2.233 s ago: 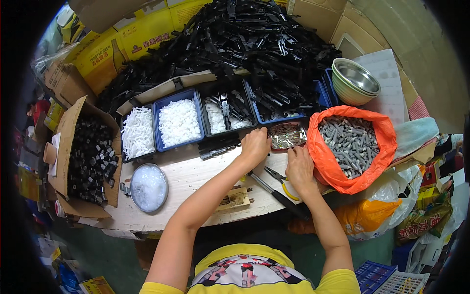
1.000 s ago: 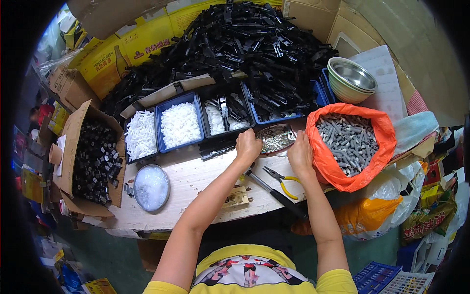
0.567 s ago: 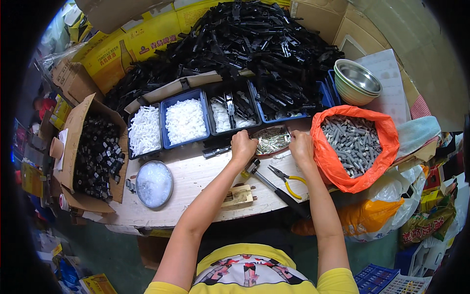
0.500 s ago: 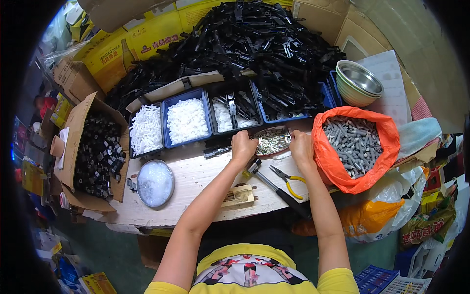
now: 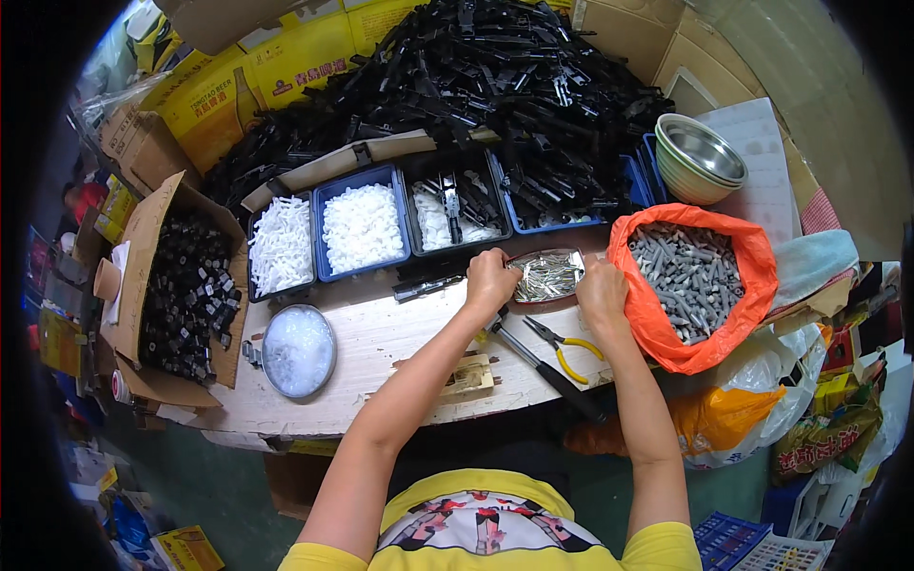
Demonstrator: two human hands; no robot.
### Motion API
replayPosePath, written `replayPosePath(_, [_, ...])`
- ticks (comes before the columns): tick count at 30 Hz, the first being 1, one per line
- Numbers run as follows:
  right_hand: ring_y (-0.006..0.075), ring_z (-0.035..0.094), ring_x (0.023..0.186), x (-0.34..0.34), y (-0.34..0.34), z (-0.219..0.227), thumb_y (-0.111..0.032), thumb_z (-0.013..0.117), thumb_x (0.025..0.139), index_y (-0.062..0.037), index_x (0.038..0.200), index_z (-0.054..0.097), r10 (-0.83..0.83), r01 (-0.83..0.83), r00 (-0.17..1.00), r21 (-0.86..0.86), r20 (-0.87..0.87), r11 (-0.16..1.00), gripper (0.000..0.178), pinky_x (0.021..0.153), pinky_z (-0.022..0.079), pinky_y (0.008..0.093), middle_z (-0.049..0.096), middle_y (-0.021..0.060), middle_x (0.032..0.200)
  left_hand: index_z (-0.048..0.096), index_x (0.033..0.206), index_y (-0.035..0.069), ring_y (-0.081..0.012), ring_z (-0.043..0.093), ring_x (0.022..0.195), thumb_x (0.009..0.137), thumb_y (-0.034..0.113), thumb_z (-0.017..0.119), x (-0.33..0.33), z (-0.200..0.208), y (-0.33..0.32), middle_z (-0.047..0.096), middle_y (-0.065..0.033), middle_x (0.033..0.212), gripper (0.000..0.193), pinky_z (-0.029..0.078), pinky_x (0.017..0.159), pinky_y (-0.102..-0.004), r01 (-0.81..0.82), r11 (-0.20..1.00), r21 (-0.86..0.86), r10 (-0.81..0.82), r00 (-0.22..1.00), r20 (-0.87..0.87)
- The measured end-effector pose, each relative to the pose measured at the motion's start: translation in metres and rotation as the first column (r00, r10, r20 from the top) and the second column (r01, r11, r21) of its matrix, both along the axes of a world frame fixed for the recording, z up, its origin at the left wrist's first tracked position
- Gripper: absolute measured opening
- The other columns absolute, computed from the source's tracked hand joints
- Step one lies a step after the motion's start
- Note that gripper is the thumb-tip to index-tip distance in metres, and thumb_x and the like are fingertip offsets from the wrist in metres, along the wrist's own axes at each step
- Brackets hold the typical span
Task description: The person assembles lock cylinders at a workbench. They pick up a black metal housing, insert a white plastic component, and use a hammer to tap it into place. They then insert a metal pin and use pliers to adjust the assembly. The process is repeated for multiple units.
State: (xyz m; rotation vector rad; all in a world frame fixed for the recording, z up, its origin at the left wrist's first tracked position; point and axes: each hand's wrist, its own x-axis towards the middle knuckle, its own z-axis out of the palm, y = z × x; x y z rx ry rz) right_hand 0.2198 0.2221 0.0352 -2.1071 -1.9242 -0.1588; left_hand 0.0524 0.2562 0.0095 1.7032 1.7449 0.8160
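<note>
A small oval tray (image 5: 545, 305) with a reddish-brown rim, filled with thin brassy metal pins (image 5: 549, 277), rests between my two hands. My left hand (image 5: 492, 283) is closed on its left end and my right hand (image 5: 602, 288) on its right end. Just below the tray lie a hammer (image 5: 535, 359) with a black grip and pliers (image 5: 564, 346) with yellow handles. The hammer's head is partly behind my left wrist. A small wooden block (image 5: 472, 374) sits near my left forearm. Left of the tray lies a black metal part (image 5: 427, 287).
Plastic bins (image 5: 363, 271) with white and black parts line the back, before a heap of black parts (image 5: 476, 86). An orange bag (image 5: 624, 324) of grey pieces stands right, near stacked bowls (image 5: 690, 181). Left are a round dish (image 5: 299, 352) and a carton (image 5: 143, 285) of black pieces.
Both hands and the tray of pins have shifted a little to the right, toward the orange bag. The black metal part left of the tray is now less covered.
</note>
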Motion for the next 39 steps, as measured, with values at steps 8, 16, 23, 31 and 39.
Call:
replayPosePath(8, [0.0270, 0.054, 0.085, 0.001, -0.025, 0.002, -0.007, 0.055, 0.073, -0.0042, 0.084, 0.057, 0.507, -0.501, 0.862, 0.136, -0.011, 0.855, 0.011, 0.064, 0.045, 0.0394, 0.052, 0.0100, 0.088, 0.065, 0.083, -0.003, -0.0290, 0.065, 0.070, 0.062, 0.014, 0.069, -0.005, 0.003, 0.007, 0.064, -0.0198, 0.074, 0.027, 0.050, 0.068, -0.0353, 0.084, 0.994, -0.065, -0.087, 0.995, -0.052])
replayPosePath(16, [0.0212, 0.051, 0.082, -0.001, -0.034, -0.008, -0.009, 0.054, 0.070, -0.0067, 0.079, 0.057, 0.580, -0.605, 0.787, 0.076, 0.211, 0.793, 0.009, 0.061, 0.042, 0.0341, 0.051, 0.0067, 0.084, 0.064, 0.085, -0.004, -0.0279, 0.065, 0.069, 0.062, 0.012, 0.069, -0.009, 0.003, 0.005, 0.064, -0.0206, 0.073, 0.028, 0.050, 0.067, -0.0353, 0.103, 0.994, -0.031, -0.105, 0.993, -0.058])
replayPosePath(23, [0.0205, 0.051, 0.079, 0.005, -0.017, -0.019, -0.011, 0.053, 0.070, -0.0057, 0.076, 0.056, 0.657, -0.709, 0.690, 0.103, 0.305, 0.697, 0.009, 0.060, 0.043, 0.0319, 0.049, 0.0065, 0.079, 0.064, 0.084, -0.003, -0.0396, 0.061, 0.083, 0.062, 0.012, 0.065, -0.005, 0.003, 0.011, 0.062, -0.0264, 0.083, 0.027, 0.048, 0.077, -0.0434, 0.115, 0.991, -0.063, -0.112, 0.993, 0.048])
replayPosePath(31, [0.0211, 0.051, 0.079, 0.007, -0.011, -0.020, -0.011, 0.051, 0.071, -0.0036, 0.079, 0.056, 0.622, -0.693, 0.697, 0.109, 0.358, 0.713, 0.012, 0.064, 0.042, 0.0308, 0.050, 0.0072, 0.081, 0.064, 0.086, -0.004, -0.0409, 0.060, 0.079, 0.064, 0.010, 0.062, -0.006, -0.008, 0.014, 0.061, -0.0273, 0.081, 0.026, 0.047, 0.075, -0.0445, 0.089, 0.995, 0.039, -0.092, 0.993, 0.073])
replayPosePath(39, [0.0262, 0.050, 0.084, -0.003, -0.059, -0.006, -0.011, 0.065, 0.070, -0.0049, 0.088, 0.058, 0.548, -0.515, 0.826, 0.220, -0.130, 0.828, 0.020, 0.068, 0.041, 0.0339, 0.052, 0.0103, 0.085, 0.059, 0.105, -0.002, -0.0063, 0.047, 0.045, 0.080, 0.006, 0.060, -0.065, 0.032, -0.042, 0.063, -0.0072, 0.073, 0.027, 0.036, 0.038, -0.0195, 0.079, 0.989, -0.125, 0.004, 0.834, 0.552])
